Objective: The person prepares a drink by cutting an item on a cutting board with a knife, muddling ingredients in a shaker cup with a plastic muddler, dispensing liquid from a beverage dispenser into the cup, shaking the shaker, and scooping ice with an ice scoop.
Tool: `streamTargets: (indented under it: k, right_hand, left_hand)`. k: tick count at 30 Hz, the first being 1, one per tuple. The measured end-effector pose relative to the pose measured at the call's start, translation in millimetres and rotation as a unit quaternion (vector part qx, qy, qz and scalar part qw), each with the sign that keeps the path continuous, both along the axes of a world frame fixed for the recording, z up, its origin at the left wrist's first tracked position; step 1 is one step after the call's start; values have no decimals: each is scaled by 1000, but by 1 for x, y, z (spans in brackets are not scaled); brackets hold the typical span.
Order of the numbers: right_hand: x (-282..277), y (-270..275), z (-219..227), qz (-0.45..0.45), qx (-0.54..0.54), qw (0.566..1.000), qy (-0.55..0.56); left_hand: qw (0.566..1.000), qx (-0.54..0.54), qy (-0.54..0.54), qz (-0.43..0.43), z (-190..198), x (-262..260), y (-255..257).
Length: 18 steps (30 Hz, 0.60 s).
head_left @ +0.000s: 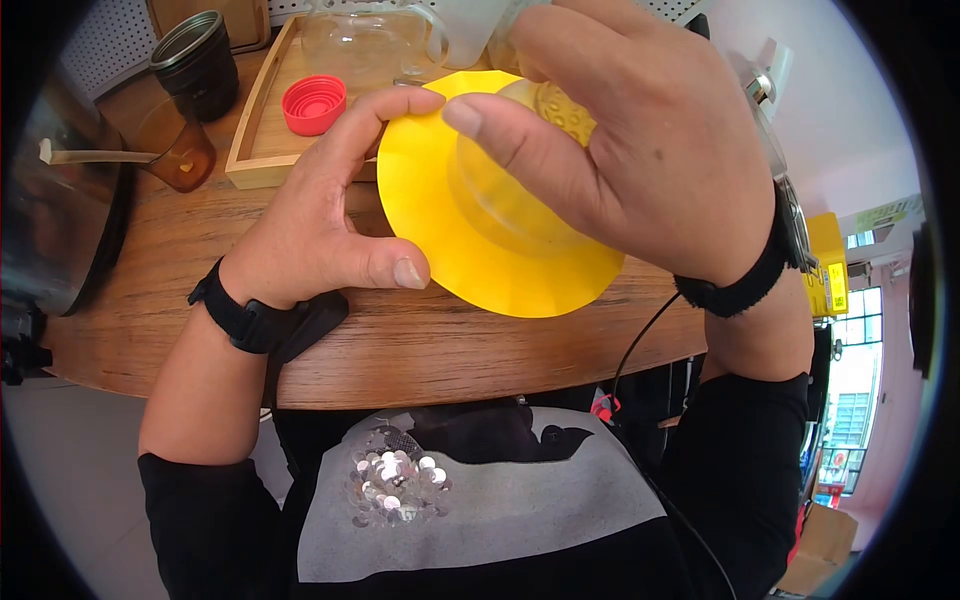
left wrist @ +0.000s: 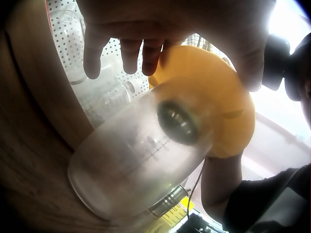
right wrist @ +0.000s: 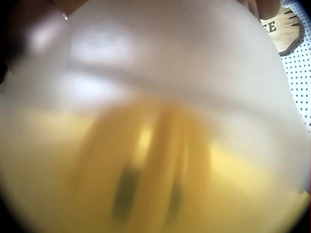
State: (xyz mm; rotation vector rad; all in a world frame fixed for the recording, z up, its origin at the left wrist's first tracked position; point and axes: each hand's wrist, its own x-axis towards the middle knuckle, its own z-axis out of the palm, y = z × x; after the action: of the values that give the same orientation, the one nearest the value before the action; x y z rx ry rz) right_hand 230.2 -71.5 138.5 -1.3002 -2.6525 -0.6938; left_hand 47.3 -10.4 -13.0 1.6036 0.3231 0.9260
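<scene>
A wide yellow disc (head_left: 420, 210) with a wavy rim lies tilted between both hands. In the left wrist view, it sits over the mouth of a frosted plastic jug (left wrist: 131, 160) with measuring marks. On the disc is a clear round cover (head_left: 490, 205), gripped from above by my right hand (head_left: 650, 140), thumb on the near side. The right wrist view shows a blurred yellow ribbed cone (right wrist: 155, 160) through the clear plastic. My left hand (head_left: 295, 225) spreads around the disc's left edge, index fingertip at the far rim and thumb by the near rim.
A wooden tray (head_left: 242, 145) at the back holds a red ringed silicone cup (head_left: 314, 105) and a glass pot (head_left: 360, 45). Left of it stand a black lens-shaped cup (head_left: 195, 70) and an amber cup (head_left: 190, 160) with a wooden-handled utensil. A black cable (head_left: 640, 345) runs from my right wrist.
</scene>
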Motion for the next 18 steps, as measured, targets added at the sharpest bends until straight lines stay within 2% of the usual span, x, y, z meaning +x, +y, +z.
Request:
streamTargets:
  k: [1, 3, 16, 18]
  right_hand:
    - [0, -2, 1, -1, 1, 1000, 1]
    - [0, -4, 4, 19, -77, 989, 124]
    - [5, 0, 16, 83, -201, 961, 173]
    - [8, -2, 7, 38, -97, 995, 9]
  left_hand:
    - [1000, 0, 4, 2, 2, -1, 0]
    - [1000, 1, 8, 5, 2, -2, 0]
    - [1000, 0, -2, -3, -1, -1, 1]
    - [1000, -4, 1, -5, 0, -1, 0]
